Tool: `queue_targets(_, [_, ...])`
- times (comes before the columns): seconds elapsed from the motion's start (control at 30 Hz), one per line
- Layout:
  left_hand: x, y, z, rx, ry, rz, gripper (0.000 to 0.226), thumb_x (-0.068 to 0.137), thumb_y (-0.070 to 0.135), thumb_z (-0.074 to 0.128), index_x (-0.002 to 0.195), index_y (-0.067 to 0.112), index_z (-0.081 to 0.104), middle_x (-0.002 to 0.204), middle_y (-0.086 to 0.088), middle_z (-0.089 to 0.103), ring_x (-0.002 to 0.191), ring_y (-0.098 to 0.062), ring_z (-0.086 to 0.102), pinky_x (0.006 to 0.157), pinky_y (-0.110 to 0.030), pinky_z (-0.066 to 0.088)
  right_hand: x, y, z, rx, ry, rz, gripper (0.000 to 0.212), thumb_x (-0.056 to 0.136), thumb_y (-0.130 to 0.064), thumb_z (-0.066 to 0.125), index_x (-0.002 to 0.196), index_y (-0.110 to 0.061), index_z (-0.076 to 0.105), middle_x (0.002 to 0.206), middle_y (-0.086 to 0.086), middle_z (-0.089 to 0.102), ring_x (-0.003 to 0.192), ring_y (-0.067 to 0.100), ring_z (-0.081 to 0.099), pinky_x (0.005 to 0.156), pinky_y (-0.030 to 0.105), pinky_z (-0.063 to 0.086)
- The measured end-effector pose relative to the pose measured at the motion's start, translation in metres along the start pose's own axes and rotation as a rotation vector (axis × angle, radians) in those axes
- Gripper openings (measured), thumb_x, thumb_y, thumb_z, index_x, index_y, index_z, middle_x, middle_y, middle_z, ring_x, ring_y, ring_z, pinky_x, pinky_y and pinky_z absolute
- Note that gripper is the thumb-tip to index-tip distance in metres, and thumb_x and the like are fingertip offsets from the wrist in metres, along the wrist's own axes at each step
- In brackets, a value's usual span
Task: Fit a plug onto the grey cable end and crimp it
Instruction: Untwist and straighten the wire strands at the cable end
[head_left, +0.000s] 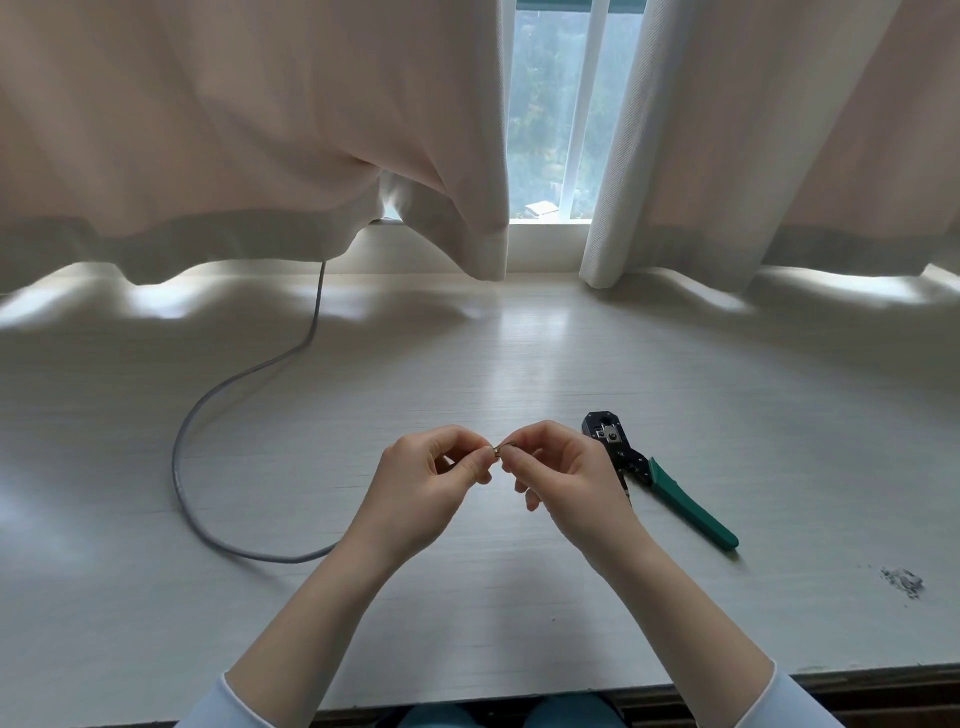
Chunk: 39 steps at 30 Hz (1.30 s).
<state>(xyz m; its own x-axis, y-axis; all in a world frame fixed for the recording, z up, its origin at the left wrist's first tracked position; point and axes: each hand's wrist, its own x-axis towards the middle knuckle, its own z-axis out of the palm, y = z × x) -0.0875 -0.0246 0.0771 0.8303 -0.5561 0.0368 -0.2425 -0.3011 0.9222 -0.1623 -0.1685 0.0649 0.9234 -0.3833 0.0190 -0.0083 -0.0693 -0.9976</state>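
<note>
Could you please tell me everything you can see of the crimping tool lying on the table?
The crimping tool lies flat on the pale table, to the right of the right hand, with nothing gripping it. Its black metal head, with a silvery plate and a plug opening, points away from the person. One green handle, plastic by its look, runs towards the near right; a second cannot be made out.

Pale curtains (260, 130), daylit window (545, 104), white table (467, 338)

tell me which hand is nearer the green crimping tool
Right. The right hand is just beside the crimping tool, overlapping its black head in this view; the left hand is farther off, on the right hand's other side.
</note>
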Motion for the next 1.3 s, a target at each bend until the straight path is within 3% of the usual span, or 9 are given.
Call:
queue_targets(0.3, [0.0001, -0.0005, 0.0015, 0.008, 0.008, -0.006, 0.013, 0.088, 0.022, 0.066, 0.077, 0.023, 0.073, 0.063, 0.013, 0.069, 0.049, -0.001, 0.046, 0.049, -0.012, 0.034, -0.0019, 0.0016, 0.0015, -0.128, 0.032, -0.089, 0.012, 0.086, -0.013, 0.066, 0.079, -0.021, 0.068, 0.076, -0.011, 0.068, 0.067, 0.013, 0.058, 0.058, 0.033, 0.047])
queue_targets(0.5, [-0.0006, -0.0007, 0.0028, -0.017, 0.008, 0.0, 0.013, 0.089, 0.021, 0.066, 0.078, 0.021, 0.073, 0.063, 0.011, 0.068, 0.047, 0.0, 0.045, 0.048, -0.011, 0.033, -0.002, 0.0009, 0.0028, -0.058, 0.028, -0.062, 0.011, 0.086, -0.007, 0.065, 0.079, -0.014, 0.068, 0.067, -0.01, 0.065, 0.06, 0.011, 0.056, 0.05, 0.024, 0.046])
queue_targets(0.63, [-0.0027, -0.0016, 0.004, 0.002, -0.005, 0.016, 0.015, 0.089, 0.021, 0.065, 0.076, 0.025, 0.071, 0.063, 0.013, 0.067, 0.05, -0.002, 0.045, 0.05, -0.012, 0.035, -0.0022, 0.0001, 0.0048, -0.022, 0.048, -0.027, 0.011, 0.084, -0.006, 0.064, 0.074, -0.011, 0.064, 0.064, -0.008, 0.061, 0.06, 0.013, 0.056, 0.05, 0.026, 0.045])
queue_targets(0.83, [-0.0032, -0.0012, 0.0029, 0.008, -0.035, 0.039, 0.012, 0.089, 0.024, 0.066, 0.078, 0.025, 0.072, 0.066, 0.009, 0.069, 0.048, -0.003, 0.043, 0.048, -0.013, 0.034, -0.0011, -0.0014, 0.0037, -0.083, 0.07, -0.003, 0.012, 0.082, -0.011, 0.065, 0.071, -0.017, 0.063, 0.065, -0.012, 0.062, 0.066, 0.013, 0.058, 0.06, 0.031, 0.048])
queue_targets(0.97, [-0.0028, -0.0017, 0.0028, -0.033, -0.001, 0.029, 0.012, 0.089, 0.021, 0.066, 0.08, 0.023, 0.073, 0.065, 0.008, 0.07, 0.049, -0.001, 0.047, 0.048, -0.013, 0.034, 0.0003, -0.003, -0.0008, -0.076, 0.006, -0.03, 0.009, 0.085, -0.012, 0.067, 0.077, -0.017, 0.067, 0.065, -0.015, 0.064, 0.061, 0.007, 0.057, 0.053, 0.021, 0.048])
queue_targets(1.3, [-0.0024, 0.0001, 0.0072, -0.061, 0.064, 0.039, 0.008, 0.087, 0.018, 0.067, 0.08, 0.018, 0.069, 0.063, 0.003, 0.069, 0.05, 0.002, 0.054, 0.048, -0.008, 0.035, -0.0014, 0.0021, 0.0018, 0.057, 0.053, 0.015, 0.008, 0.084, -0.01, 0.07, 0.077, -0.014, 0.07, 0.061, -0.009, 0.065, 0.055, 0.01, 0.057, 0.049, 0.023, 0.047])
